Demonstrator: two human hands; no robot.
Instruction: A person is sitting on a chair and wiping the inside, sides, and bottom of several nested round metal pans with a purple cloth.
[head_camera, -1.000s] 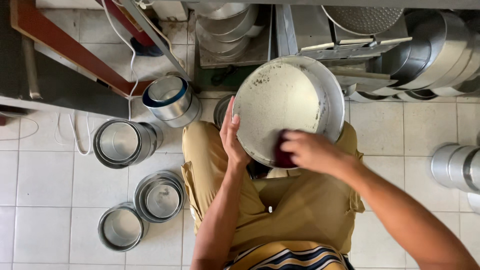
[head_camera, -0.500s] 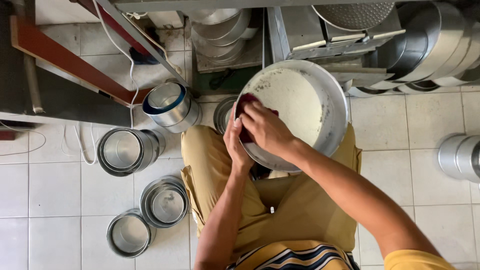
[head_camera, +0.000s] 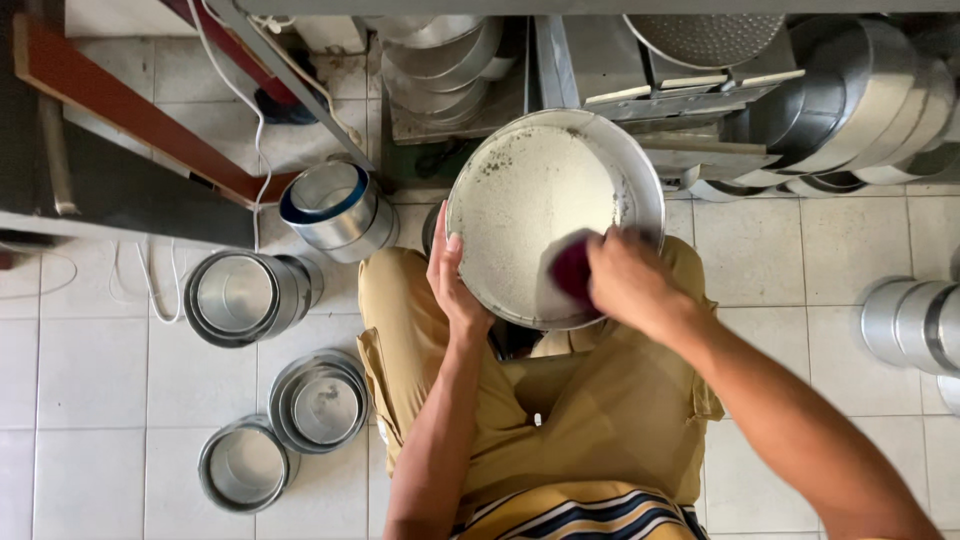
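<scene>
Far left on the white tile floor (head_camera: 60, 400) I count four groups of round metal tins: one single tin (head_camera: 243, 465) lowest, a nested stack (head_camera: 320, 402) just beside it, a larger nested pair lying on its side (head_camera: 245, 295) above, and a blue-rimmed tin (head_camera: 335, 208) tilted near a red-brown wooden beam (head_camera: 140, 125). A white cord (head_camera: 255, 130) runs down past the beam. Moving in, my left hand (head_camera: 452, 285) is flat against the left rim of the big round pan (head_camera: 555, 215), fingers pressed together and pointing up, thumb side hidden behind the rim. The pan sits tilted over my lap, above khaki trousers (head_camera: 600, 420), its pale inner face turned toward me and speckled with dark bits near the upper left. My right hand (head_camera: 630, 285) is curled around a dark maroon scrubbing pad (head_camera: 572, 268), pressing it onto the pan's lower right inner face; the hand is blurred, so I cannot tell the finger grip exactly. Behind the pan stand one stack of metal bowls (head_camera: 440, 50) and a perforated metal strainer (head_camera: 710, 35). Farther right, one row of large nested tins (head_camera: 860, 110) lies on its side, and one more tin group (head_camera: 915, 325) sits at the right edge.
</scene>
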